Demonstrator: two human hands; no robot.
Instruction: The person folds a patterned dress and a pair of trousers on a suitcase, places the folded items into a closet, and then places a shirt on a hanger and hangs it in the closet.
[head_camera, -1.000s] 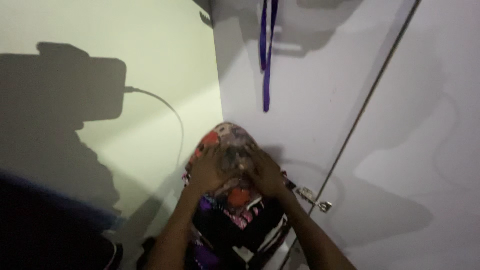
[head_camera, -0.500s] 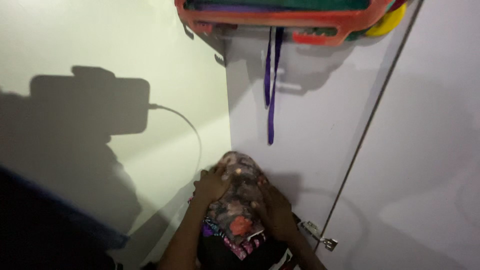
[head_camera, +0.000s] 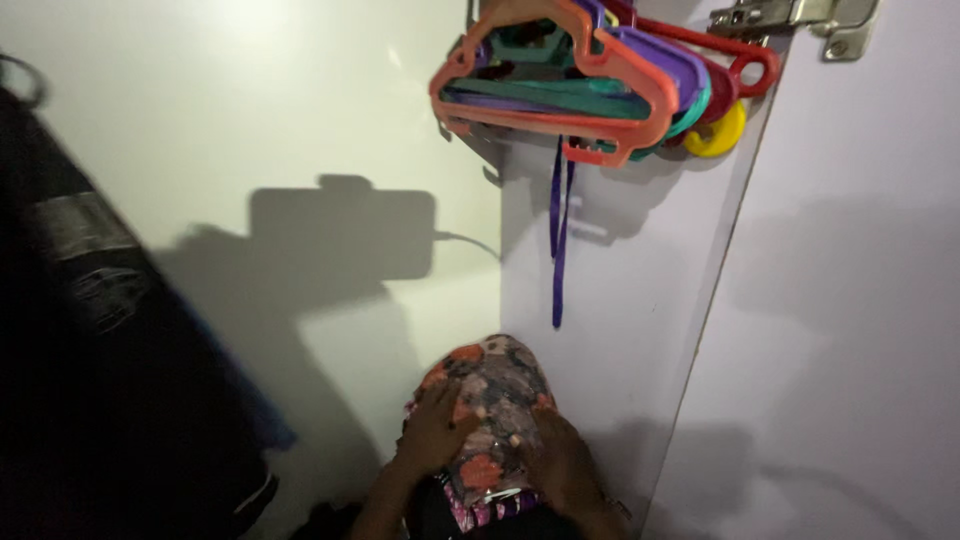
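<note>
This is the inside of a clothes wardrobe in a home. A bunch of coloured plastic hangers (head_camera: 590, 85) hangs at the far top, a purple strap (head_camera: 558, 240) dangling beneath them. A metal door hinge (head_camera: 800, 20) sits at the far right on a white panel (head_camera: 620, 300). Dark garments (head_camera: 110, 350) hang at the left, and folded patterned clothes (head_camera: 490, 400) are stacked near.
</note>
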